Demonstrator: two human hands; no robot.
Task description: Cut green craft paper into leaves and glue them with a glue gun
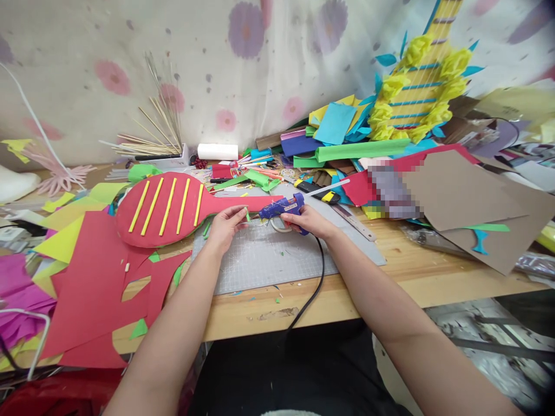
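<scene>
My right hand [304,219] is wrapped round a blue hot glue gun [284,207] with a white glue stick [327,188] standing out of its back end. Between the fingertips of my left hand [229,226] is a small green strip [247,215], close to the gun's nozzle. Whether the nozzle touches it I cannot tell. Just behind both hands lies a red paddle-shaped piece [162,211] with yellow bars across its round body; its long red neck [234,203] reaches right, behind the gun. Under my hands is a grey cutting mat [260,263].
Red paper sheets [93,283] cover the left of the wooden table [403,283]. A yellow-and-black cutter [318,192] and a metal ruler [353,222] lie right of the mat. A flowered yellow guitar shape [416,95] leans at the back. The gun's black cord [319,277] hangs over the front edge.
</scene>
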